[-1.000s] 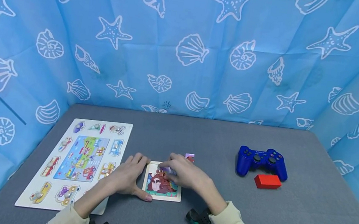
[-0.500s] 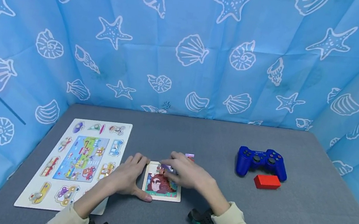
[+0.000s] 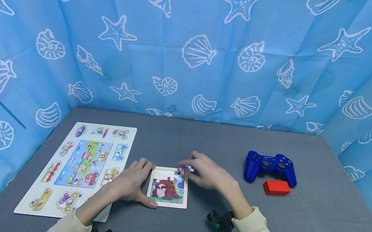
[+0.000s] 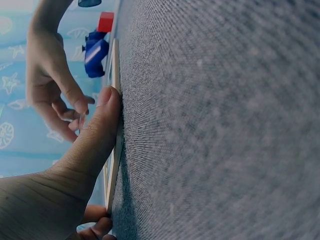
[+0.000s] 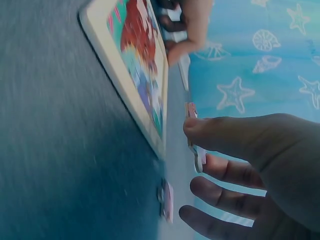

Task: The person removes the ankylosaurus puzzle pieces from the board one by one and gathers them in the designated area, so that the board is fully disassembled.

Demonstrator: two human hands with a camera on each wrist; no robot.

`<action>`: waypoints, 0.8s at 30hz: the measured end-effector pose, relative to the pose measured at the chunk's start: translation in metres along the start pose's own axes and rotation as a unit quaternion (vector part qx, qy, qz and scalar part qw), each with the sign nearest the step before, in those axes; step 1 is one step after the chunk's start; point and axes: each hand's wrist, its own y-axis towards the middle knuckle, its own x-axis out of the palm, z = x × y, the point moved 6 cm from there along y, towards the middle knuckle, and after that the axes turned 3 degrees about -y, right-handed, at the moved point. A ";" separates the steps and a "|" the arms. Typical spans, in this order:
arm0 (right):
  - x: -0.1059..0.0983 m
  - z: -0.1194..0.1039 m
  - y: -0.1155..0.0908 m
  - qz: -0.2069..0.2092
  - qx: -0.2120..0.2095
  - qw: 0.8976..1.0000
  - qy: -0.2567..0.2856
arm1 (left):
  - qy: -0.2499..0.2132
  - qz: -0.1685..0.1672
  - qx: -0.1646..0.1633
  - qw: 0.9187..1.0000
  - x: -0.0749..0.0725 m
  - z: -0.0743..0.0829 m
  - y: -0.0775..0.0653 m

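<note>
A small square jigsaw puzzle with a pale wooden frame (image 3: 170, 205) lies on the table, showing a reddish-brown dinosaur; a pale bare strip runs along its upper left. My left hand (image 3: 131, 183) holds the frame's left side, thumb at the near corner and fingers at the far one. Above the far right corner, my right hand (image 3: 210, 173) pinches a puzzle piece (image 5: 192, 130) between thumb and index finger, the other fingers spread. On the cloth beyond the frame lies another puzzle piece (image 5: 167, 201), which the right hand covers in the head view.
To the left lies a large white peg puzzle board (image 3: 25, 204) with vehicle pieces, partly under the left forearm. A blue game controller (image 3: 271, 167) and a red block (image 3: 276, 188) sit on the right. A blue shell-print curtain (image 3: 224, 81) stands behind the grey table (image 3: 327, 227).
The right hand has moved right and away from the frame's middle, carrying the puzzle piece to the far right corner and uncovering more of the picture. The left hand stays in place.
</note>
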 end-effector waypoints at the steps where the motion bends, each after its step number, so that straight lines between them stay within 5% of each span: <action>1: -0.002 0.003 -0.001 0.004 0.001 1.000 -0.002 | -0.001 0.001 0.000 1.000 0.000 0.000 0.000; 24: -0.019 0.068 -0.025 -0.007 0.077 0.997 -0.026 | -0.008 -0.001 0.001 1.000 0.001 -0.001 -0.001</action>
